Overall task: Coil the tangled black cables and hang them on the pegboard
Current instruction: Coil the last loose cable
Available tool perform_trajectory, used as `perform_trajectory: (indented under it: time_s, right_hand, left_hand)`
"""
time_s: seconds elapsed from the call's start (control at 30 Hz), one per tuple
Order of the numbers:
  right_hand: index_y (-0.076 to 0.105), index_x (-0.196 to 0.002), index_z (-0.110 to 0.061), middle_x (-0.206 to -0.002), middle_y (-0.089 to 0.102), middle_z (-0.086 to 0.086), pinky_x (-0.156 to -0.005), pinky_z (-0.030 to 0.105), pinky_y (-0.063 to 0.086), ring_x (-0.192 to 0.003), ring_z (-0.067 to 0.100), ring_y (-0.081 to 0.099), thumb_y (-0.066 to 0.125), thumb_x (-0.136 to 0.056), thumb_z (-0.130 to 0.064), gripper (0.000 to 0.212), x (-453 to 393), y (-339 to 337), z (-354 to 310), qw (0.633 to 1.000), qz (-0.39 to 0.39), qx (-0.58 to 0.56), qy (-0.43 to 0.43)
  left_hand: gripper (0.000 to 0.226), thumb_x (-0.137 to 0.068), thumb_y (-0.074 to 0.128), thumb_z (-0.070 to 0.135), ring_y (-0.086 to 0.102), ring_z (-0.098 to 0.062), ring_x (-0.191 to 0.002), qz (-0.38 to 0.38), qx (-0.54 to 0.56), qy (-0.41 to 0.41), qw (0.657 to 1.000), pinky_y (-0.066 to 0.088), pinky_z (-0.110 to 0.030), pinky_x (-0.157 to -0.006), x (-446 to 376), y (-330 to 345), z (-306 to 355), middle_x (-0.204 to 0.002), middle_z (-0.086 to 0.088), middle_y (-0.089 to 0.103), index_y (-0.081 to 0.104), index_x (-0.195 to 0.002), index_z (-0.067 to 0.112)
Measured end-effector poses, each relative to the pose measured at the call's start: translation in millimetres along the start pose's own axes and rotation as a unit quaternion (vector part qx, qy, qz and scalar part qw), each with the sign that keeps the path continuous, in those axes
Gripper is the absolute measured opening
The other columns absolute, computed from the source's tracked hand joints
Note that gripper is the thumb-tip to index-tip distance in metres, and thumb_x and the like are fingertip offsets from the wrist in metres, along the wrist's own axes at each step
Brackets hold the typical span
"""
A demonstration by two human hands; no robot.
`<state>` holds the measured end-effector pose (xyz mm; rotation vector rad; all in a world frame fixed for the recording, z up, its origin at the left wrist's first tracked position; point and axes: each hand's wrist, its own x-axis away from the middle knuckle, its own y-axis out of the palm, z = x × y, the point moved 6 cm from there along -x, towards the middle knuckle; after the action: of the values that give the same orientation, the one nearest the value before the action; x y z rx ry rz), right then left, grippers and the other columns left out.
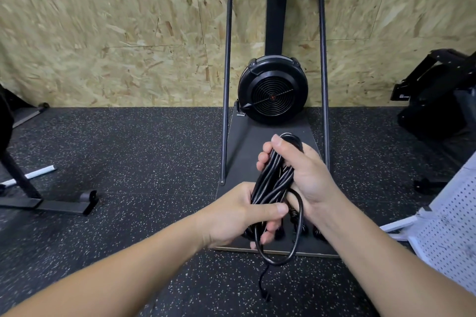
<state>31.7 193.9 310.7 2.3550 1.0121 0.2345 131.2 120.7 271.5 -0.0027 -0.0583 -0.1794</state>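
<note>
- Head view: speckled floor (144, 152) lies under a fan machine (273, 90).
- Black cable bundle (273, 183) is held between both hands.
- Right hand (306, 175) grips its upper part.
- Left hand (239, 211) grips its lower part; one loop hangs below.

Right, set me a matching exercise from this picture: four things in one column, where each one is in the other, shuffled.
Things:
1. cable bundle
2. fan wheel machine
3. white pegboard
4. loose cable end

Places:
A. at the right edge of the view
B. gripped by the left hand and the right hand
C. hanging below the hands over the speckled floor
D. standing against the chipboard wall

Pairs: 1-B, 2-D, 3-A, 4-C
</note>
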Motion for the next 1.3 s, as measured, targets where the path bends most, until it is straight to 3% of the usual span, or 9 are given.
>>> perform_trajectory:
  time_s: [0.13,0.33,0.47,0.6,0.7,0.87,1.03,1.13,1.3]
  right_hand:
    - [0.071,-0.112,0.008,-0.112,0.079,0.025,-0.1,0.045,0.063,-0.119,0.036,0.077,0.081,-0.089,-0.025,0.042,-2.1,-8.7,5.1,0.999,-0.021,0.047,0.015]
    - [0.063,-0.137,-0.004,-0.134,0.072,0.024,-0.105,0.059,0.06,-0.121,0.031,0.075,0.087,-0.09,-0.041,0.064,-7.1,-26.5,6.1,0.964,-0.066,0.254,0.047]
    - [0.043,-0.153,-0.027,-0.147,0.068,0.001,-0.107,0.041,0.06,-0.121,0.021,0.076,0.079,-0.087,-0.07,0.086,11.2,-36.3,38.2,0.856,-0.187,0.426,0.225]
    - [0.068,-0.126,-0.008,-0.104,0.083,0.005,-0.088,0.036,0.052,-0.087,0.023,0.074,0.07,-0.103,-0.056,0.053,35.3,-24.9,62.6,0.757,-0.335,0.493,0.269]
    - [0.079,-0.097,-0.014,-0.073,0.067,0.0,-0.067,0.036,0.044,-0.067,0.021,0.052,0.07,-0.105,-0.049,0.037,16.6,-32.4,35.2,0.786,-0.26,0.532,0.176]
    - [0.08,-0.079,-0.024,-0.072,0.073,0.0,-0.062,0.035,0.045,-0.059,0.01,0.054,0.085,-0.093,-0.042,0.024,6.1,-29.2,7.7,0.78,-0.174,0.599,0.045]
    - [0.068,-0.083,-0.034,-0.083,0.072,-0.012,-0.077,0.036,0.054,-0.086,0.016,0.067,0.077,-0.093,-0.049,0.02,7.3,-12.0,20.9,0.62,-0.062,0.78,-0.06]
    - [0.072,-0.096,-0.035,-0.084,0.076,-0.011,-0.079,0.035,0.053,-0.089,0.017,0.07,0.073,-0.095,-0.044,0.009,7.6,-5.4,19.4,0.573,-0.037,0.813,-0.094]
    - [0.071,-0.09,-0.034,-0.072,0.073,-0.015,-0.075,0.037,0.058,-0.075,0.009,0.066,0.077,-0.093,-0.043,0.011,1.5,-18.2,18.4,0.653,-0.05,0.751,-0.086]
  left_hand:
    - [0.025,-0.111,0.064,0.014,0.054,-0.026,-0.063,0.045,-0.06,0.003,0.997,0.043,-0.039,-0.054,0.4,-11.4,-1.6,-0.075,-0.013,0.052,0.056,-0.088,0.009]
    - [0.023,-0.111,0.064,0.015,0.058,-0.026,-0.062,0.127,-0.109,-0.012,0.986,0.048,-0.031,-0.048,-0.1,-38.1,-6.8,-0.074,-0.009,0.055,0.057,-0.094,0.0]
    - [0.026,-0.11,0.066,0.018,0.058,-0.023,-0.06,0.201,-0.099,-0.006,0.975,0.047,-0.03,-0.048,-0.7,-63.8,-5.0,-0.071,-0.008,0.057,0.063,-0.086,0.008]
    - [0.023,-0.109,0.066,0.017,0.057,-0.024,-0.063,0.218,-0.061,-0.016,0.974,0.044,-0.031,-0.05,2.1,-85.2,-5.3,-0.075,-0.009,0.056,0.059,-0.089,0.009]
    - [0.016,-0.109,0.068,0.022,0.056,-0.019,-0.063,0.187,-0.035,-0.05,0.98,0.044,-0.029,-0.05,8.3,-94.1,-6.9,-0.077,-0.006,0.055,0.061,-0.101,0.009]
    - [0.022,-0.107,0.072,0.023,0.064,-0.023,-0.067,0.196,-0.047,-0.09,0.975,0.051,-0.03,-0.053,10.8,-90.5,-18.2,-0.082,-0.008,0.062,0.067,-0.11,0.001]
    - [0.015,-0.109,0.068,0.019,0.08,-0.037,-0.108,0.157,-0.015,-0.127,0.979,0.059,-0.031,-0.062,8.9,-75.8,-30.2,-0.114,-0.018,0.08,0.065,-0.118,0.008]
    - [0.024,-0.109,0.068,0.019,0.076,-0.042,-0.117,0.075,0.068,-0.148,0.984,0.067,-0.038,-0.079,6.7,-55.4,-37.7,-0.127,-0.021,0.076,0.069,-0.129,0.006]
    - [0.018,-0.102,0.077,0.012,0.07,-0.022,-0.085,0.094,0.09,-0.137,0.982,0.06,-0.03,-0.07,3.0,-58.3,-39.2,-0.109,-0.015,0.071,0.073,-0.119,0.009]
